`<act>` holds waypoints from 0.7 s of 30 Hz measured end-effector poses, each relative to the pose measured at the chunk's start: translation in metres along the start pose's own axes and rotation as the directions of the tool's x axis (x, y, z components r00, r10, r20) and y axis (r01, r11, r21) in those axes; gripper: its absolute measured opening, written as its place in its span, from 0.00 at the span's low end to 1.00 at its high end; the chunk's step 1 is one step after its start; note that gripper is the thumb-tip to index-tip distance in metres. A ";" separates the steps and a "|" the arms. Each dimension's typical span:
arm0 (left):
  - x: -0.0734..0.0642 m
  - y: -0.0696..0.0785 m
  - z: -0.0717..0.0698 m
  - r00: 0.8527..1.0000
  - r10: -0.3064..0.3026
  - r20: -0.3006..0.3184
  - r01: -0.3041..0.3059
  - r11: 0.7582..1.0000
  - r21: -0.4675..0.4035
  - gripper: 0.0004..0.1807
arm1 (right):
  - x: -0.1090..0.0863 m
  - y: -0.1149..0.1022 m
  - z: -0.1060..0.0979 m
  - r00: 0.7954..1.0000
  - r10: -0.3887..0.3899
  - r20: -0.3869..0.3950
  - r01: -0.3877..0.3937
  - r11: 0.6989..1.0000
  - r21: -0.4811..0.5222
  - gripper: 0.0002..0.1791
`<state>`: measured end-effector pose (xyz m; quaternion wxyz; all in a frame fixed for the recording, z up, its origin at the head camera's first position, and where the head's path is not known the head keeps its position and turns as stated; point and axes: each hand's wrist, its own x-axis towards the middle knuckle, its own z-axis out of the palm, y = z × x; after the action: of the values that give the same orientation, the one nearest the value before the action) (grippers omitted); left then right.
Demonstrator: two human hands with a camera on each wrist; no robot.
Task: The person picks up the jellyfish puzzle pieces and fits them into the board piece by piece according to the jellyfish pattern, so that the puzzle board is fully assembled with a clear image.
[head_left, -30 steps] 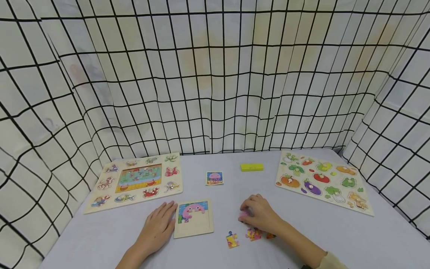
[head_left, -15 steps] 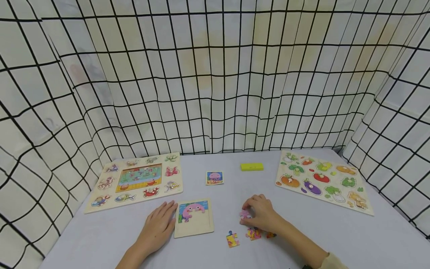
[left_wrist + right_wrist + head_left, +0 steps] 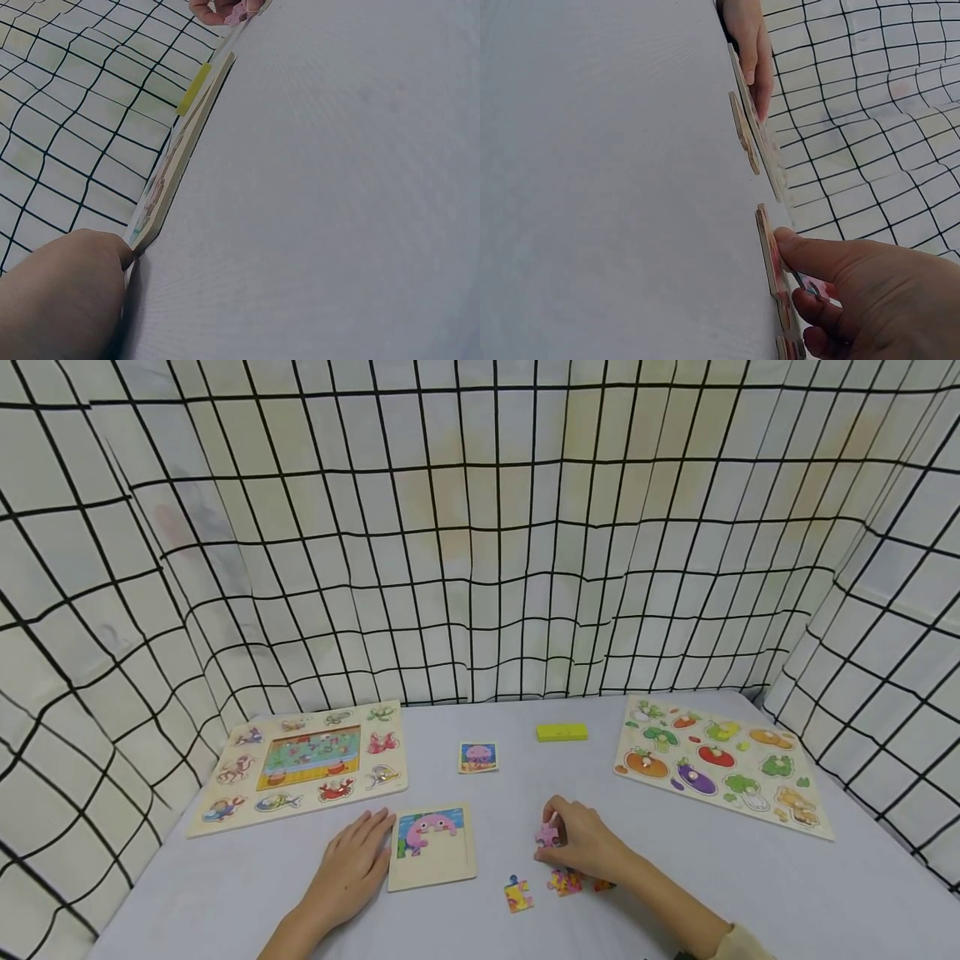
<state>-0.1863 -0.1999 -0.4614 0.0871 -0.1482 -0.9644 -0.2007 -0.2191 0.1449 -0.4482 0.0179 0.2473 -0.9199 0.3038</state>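
My left hand point(image 3: 352, 868) lies flat on the table, fingers straight, fingertips at the left edge of a small wooden puzzle board point(image 3: 432, 871). Pieces forming a pink octopus-like figure fill the board's upper part; its lower right shows bare wood. To the right of the board, my right hand point(image 3: 585, 839) pinches a pink jigsaw piece point(image 3: 548, 835) between thumb and fingers. That piece also shows in the right wrist view, partly hidden by the fingers. Just in front lie a yellow-pink jigsaw piece point(image 3: 518, 894), a second one point(image 3: 566, 882) and a third piece point(image 3: 603, 886) partly covered by the right arm.
A small picture card point(image 3: 478, 757) and a yellow block point(image 3: 562, 732) lie farther back. A sea-animal board point(image 3: 300, 768) stands at the back left, a vegetable board point(image 3: 723, 764) at the back right. Black netting point(image 3: 480, 581) over white cloth encloses the table.
The pink piece in my right hand has turned more into view, and the right fingers have shifted slightly around it. My left hand and the board have not moved.
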 end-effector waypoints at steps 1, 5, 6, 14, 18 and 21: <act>0.000 0.000 0.000 1.000 -0.001 0.001 0.001 1.000 0.001 0.24 | 0.000 0.000 0.000 1.000 0.005 0.007 -0.005 1.000 0.010 0.23; 0.001 -0.001 0.002 1.000 -0.010 0.007 0.010 1.000 0.000 0.25 | -0.001 0.000 0.000 1.000 -0.019 0.020 0.017 0.998 0.058 0.23; 0.001 -0.001 0.002 1.000 -0.012 0.009 0.012 1.000 0.001 0.25 | -0.001 0.001 0.001 0.999 -0.028 0.018 0.027 0.997 0.067 0.23; 0.000 -0.001 0.002 1.000 -0.019 0.019 0.019 1.000 -0.005 0.25 | -0.002 -0.001 0.000 0.997 -0.072 -0.003 0.072 0.991 0.115 0.15; -0.001 -0.001 0.001 1.000 -0.010 0.011 0.010 1.000 -0.014 0.25 | -0.002 -0.003 -0.002 0.999 -0.042 0.024 0.038 0.989 0.142 0.13; -0.001 -0.001 0.001 1.000 -0.011 0.015 0.012 1.000 -0.019 0.25 | -0.002 -0.004 -0.003 0.999 -0.019 0.041 0.012 0.987 0.161 0.12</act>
<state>-0.1863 -0.2008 -0.4629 0.0772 -0.1451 -0.9639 -0.2094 -0.2160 0.1448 -0.4443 -0.0193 0.2617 -0.8907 0.3712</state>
